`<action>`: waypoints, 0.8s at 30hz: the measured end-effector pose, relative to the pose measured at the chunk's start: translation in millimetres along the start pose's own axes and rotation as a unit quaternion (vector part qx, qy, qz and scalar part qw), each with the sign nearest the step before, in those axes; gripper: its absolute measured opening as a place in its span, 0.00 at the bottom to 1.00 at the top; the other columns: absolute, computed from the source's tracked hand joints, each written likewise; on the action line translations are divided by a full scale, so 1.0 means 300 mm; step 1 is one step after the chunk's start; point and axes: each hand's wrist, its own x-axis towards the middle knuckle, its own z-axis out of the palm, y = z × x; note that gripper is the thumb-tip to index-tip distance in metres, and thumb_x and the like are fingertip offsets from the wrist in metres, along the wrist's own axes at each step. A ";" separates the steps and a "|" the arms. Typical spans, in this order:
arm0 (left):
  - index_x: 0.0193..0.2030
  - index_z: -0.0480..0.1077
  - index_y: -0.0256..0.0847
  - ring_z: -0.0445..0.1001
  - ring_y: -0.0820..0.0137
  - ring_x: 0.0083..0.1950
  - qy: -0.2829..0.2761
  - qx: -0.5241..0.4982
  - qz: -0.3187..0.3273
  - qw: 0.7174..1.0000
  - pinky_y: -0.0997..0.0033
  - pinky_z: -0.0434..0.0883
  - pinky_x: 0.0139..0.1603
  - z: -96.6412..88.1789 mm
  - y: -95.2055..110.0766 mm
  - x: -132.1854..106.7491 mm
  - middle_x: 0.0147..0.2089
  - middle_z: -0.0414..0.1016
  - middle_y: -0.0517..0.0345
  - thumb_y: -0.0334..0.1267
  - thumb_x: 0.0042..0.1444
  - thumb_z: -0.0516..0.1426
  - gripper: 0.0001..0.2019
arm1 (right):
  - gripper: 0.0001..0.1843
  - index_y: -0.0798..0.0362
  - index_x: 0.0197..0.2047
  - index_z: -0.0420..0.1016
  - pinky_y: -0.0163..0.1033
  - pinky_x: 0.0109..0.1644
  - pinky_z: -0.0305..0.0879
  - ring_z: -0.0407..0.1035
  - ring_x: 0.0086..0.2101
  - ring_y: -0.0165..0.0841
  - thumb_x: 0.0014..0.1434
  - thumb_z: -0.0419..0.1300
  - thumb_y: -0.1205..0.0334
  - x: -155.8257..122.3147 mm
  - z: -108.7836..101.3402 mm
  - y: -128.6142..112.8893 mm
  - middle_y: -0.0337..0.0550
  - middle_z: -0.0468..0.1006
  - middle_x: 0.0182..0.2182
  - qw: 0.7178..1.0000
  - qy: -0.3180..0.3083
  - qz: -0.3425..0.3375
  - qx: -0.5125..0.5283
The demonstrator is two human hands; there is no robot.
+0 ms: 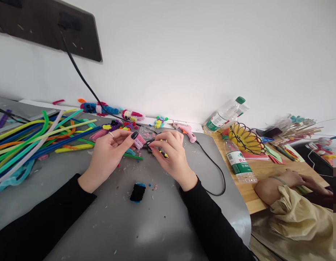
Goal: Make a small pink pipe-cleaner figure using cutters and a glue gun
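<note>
My left hand (109,152) is closed, its thumb and fingers pinching a small bundle of pink pipe cleaners (140,141). Just to the right, my right hand (170,154) has its fingertips together on the dark end of black-and-yellow pliers (164,153), mostly hidden under the palm. The pliers' dark end is close against the pink bundle; whether they touch I cannot tell. Nearer to me on the grey mat (102,228) lies a black fuzzy block with blue edges (138,192). Behind my hands sits a clear plastic box (147,132).
Loose coloured pipe cleaners (40,141) spread over the left side. Finished pipe-cleaner figures (99,108) line the wall. A pink glue gun (185,130) trails its cord rightwards. Water bottles (240,163) and a yellow wire basket (245,139) stand near another person's arms (277,185).
</note>
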 end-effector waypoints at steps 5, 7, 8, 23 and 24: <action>0.34 0.77 0.45 0.81 0.60 0.35 -0.004 -0.001 0.011 1.000 0.66 0.79 0.35 0.002 -0.004 -0.008 0.32 0.83 0.54 0.58 0.54 0.63 0.17 | 0.07 0.48 0.43 0.78 0.47 0.52 0.62 0.72 0.47 0.38 0.72 0.59 0.66 -0.002 0.004 -0.002 0.43 0.81 0.39 1.000 -0.015 0.013 -0.011; 0.34 0.77 0.45 0.81 0.60 0.36 -0.014 -0.002 0.017 1.000 0.66 0.79 0.36 0.004 -0.004 -0.012 0.33 0.83 0.54 0.58 0.54 0.63 0.17 | 0.07 0.48 0.43 0.78 0.47 0.53 0.62 0.72 0.48 0.38 0.72 0.59 0.65 -0.004 0.008 -0.005 0.43 0.81 0.39 1.000 -0.018 0.006 -0.012; 0.34 0.77 0.45 0.82 0.60 0.37 -0.021 -0.001 0.019 1.000 0.65 0.80 0.37 0.005 -0.003 -0.013 0.33 0.83 0.54 0.58 0.54 0.63 0.17 | 0.06 0.48 0.43 0.78 0.47 0.53 0.62 0.72 0.48 0.38 0.72 0.59 0.65 -0.005 0.011 -0.005 0.43 0.81 0.39 1.000 -0.018 0.000 -0.013; 0.36 0.78 0.45 0.82 0.61 0.38 -0.034 0.008 0.024 0.999 0.65 0.81 0.39 0.009 -0.022 -0.011 0.36 0.84 0.54 0.58 0.53 0.64 0.18 | 0.08 0.50 0.43 0.77 0.46 0.52 0.60 0.71 0.48 0.38 0.73 0.57 0.65 0.001 0.009 -0.013 0.44 0.81 0.40 0.998 -0.055 -0.009 -0.026; 0.36 0.78 0.45 0.82 0.61 0.38 -0.033 0.010 0.024 0.999 0.66 0.81 0.38 0.009 -0.022 -0.011 0.36 0.84 0.54 0.58 0.54 0.64 0.18 | 0.07 0.50 0.43 0.77 0.47 0.52 0.60 0.71 0.49 0.39 0.73 0.57 0.65 0.001 0.009 -0.014 0.44 0.81 0.40 0.998 -0.059 -0.006 -0.028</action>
